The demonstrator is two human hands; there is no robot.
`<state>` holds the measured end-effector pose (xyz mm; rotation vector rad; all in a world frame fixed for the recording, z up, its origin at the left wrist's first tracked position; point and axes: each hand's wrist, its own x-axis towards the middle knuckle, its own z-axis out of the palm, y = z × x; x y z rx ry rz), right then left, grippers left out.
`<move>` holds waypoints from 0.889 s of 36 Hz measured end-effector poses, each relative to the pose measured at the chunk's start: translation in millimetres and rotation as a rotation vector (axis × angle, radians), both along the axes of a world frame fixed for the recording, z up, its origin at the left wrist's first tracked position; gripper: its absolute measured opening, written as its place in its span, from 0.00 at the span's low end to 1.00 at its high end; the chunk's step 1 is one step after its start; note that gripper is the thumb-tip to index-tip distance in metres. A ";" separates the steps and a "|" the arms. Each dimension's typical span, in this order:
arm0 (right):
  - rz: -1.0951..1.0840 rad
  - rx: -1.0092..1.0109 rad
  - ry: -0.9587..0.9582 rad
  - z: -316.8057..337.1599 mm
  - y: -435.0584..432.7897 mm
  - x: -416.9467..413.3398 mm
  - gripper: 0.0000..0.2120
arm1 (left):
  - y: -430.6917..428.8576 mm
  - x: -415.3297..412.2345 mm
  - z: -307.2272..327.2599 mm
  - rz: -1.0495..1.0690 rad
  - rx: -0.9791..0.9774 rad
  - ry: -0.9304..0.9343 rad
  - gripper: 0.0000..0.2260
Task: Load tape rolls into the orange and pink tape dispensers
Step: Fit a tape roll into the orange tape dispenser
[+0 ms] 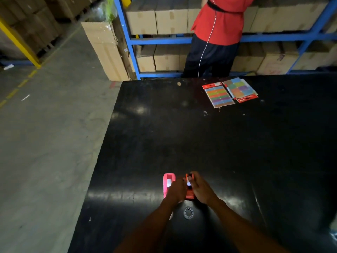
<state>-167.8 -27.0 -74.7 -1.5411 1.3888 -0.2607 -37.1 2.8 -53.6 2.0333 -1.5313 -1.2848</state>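
An orange tape dispenser (189, 193) lies on the black table (237, 152) between my two hands. My left hand (176, 190) grips its left side and my right hand (201, 189) holds its right side, fingers at the top end by a white patch. The pink tape dispenser (168, 181) lies just left of my left hand, partly covered by it. A clear tape roll (188, 213) lies flat on the table just below the orange dispenser. A second roll (171, 215) peeks out from under my left forearm, mostly hidden.
Two packs of coloured sheets (229, 92) lie at the table's far side. A person in a red top (218, 33) stands behind the table at blue shelving (160, 41) loaded with cardboard boxes. The table's left edge drops to a concrete floor (45, 134).
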 end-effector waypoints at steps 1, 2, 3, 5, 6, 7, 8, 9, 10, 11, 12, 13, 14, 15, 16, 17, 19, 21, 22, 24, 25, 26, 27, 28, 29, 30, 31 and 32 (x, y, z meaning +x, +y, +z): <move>-0.015 0.008 -0.025 1.8 0.9 0.1 0.11 | 0.1 -0.7 1.0 0.043 0.014 0.026 0.12; -0.030 0.013 -0.048 3.7 1.7 0.0 0.11 | 0.0 -1.5 2.5 0.072 0.018 0.053 0.09; -0.045 0.016 -0.067 5.7 2.6 -0.5 0.12 | 0.0 -2.0 3.2 0.091 0.018 0.084 0.07; -0.074 0.019 -0.099 9.2 3.3 -2.0 0.16 | -0.3 -2.7 6.4 0.108 0.016 0.147 0.04; -0.080 0.013 -0.110 10.9 3.2 -3.0 0.16 | -0.2 -3.4 8.3 0.115 0.013 0.181 0.06; -0.084 0.005 -0.119 12.6 3.5 -4.0 0.16 | 0.0 -4.2 9.9 0.126 0.011 0.212 0.07; -0.091 -0.005 -0.133 14.2 3.4 -4.9 0.14 | 0.3 -4.9 12.0 0.131 0.008 0.232 0.08; -0.098 -0.015 -0.147 15.8 3.1 -5.4 0.13 | 0.4 -5.7 14.2 0.128 0.005 0.243 0.08; -0.101 -0.025 -0.159 17.3 3.1 -6.2 0.12 | 0.9 -6.8 16.2 0.121 -0.003 0.250 0.07; -0.101 -0.033 -0.165 19.7 3.4 -6.9 0.12 | 1.1 -7.8 18.7 0.115 -0.011 0.257 0.06; -0.100 -0.037 -0.171 20.4 3.5 -7.7 0.12 | 0.9 -8.5 20.1 0.112 -0.017 0.265 0.05; -0.099 -0.042 -0.176 21.8 3.8 -9.1 0.12 | 1.1 -9.5 22.6 0.111 -0.023 0.268 0.06; -0.097 -0.042 -0.181 23.1 4.8 -10.6 0.11 | 1.9 -10.3 24.9 0.109 -0.031 0.268 0.07; -0.098 -0.037 -0.185 24.7 5.8 -12.0 0.11 | 2.4 -11.3 27.3 0.105 -0.035 0.266 0.09; -0.098 -0.034 -0.191 25.7 6.3 -13.3 0.11 | 2.3 -12.6 29.0 0.103 -0.037 0.273 0.10; -0.102 -0.033 -0.196 26.4 6.9 -14.3 0.10 | 2.3 -13.3 30.1 0.094 -0.049 0.262 0.12; -0.116 -0.036 -0.207 26.9 8.3 -15.8 0.10 | 2.0 -14.8 30.3 0.055 -0.095 0.204 0.14; -0.132 -0.050 -0.220 26.1 9.9 -15.9 0.10 | 1.8 -16.1 31.0 0.005 -0.124 0.188 0.12; -0.140 -0.054 -0.218 25.9 10.6 -15.6 0.10 | 2.6 -17.0 31.5 -0.019 -0.123 0.178 0.10; -0.180 -0.060 -0.210 25.0 9.7 -16.1 0.09 | 1.2 -19.4 35.1 0.021 -0.128 0.172 0.07; -0.214 -0.065 -0.200 22.9 8.3 -18.5 0.11 | 0.5 -18.6 36.5 0.057 -0.132 0.124 0.11; -0.250 -0.074 -0.183 20.5 5.8 -21.9 0.14 | -0.3 -16.8 37.1 0.089 -0.133 0.084 0.15; -0.277 -0.081 -0.166 18.5 2.8 -26.5 0.17 | -2.1 -14.5 37.7 0.095 -0.115 0.051 0.17; -0.294 -0.083 -0.154 16.6 -0.4 -31.7 0.18 | -2.9 -12.3 38.1 0.091 -0.097 0.030 0.16; -0.302 -0.083 -0.149 15.1 -2.8 -37.0 0.18 | -2.8 -8.9 38.2 0.050 -0.059 0.010 0.12; -0.298 -0.082 -0.148 14.0 -5.0 -41.3 0.16 | -1.7 -6.2 39.2 0.034 0.025 0.046 0.07; -0.290 -0.080 -0.151 13.5 -6.7 -44.7 0.14 | -2.4 -5.5 38.4 0.017 0.103 0.062 0.07; -0.281 -0.075 -0.156 12.5 -7.8 -47.5 0.13 | -3.1 -5.3 33.5 -0.013 0.131 0.014 0.13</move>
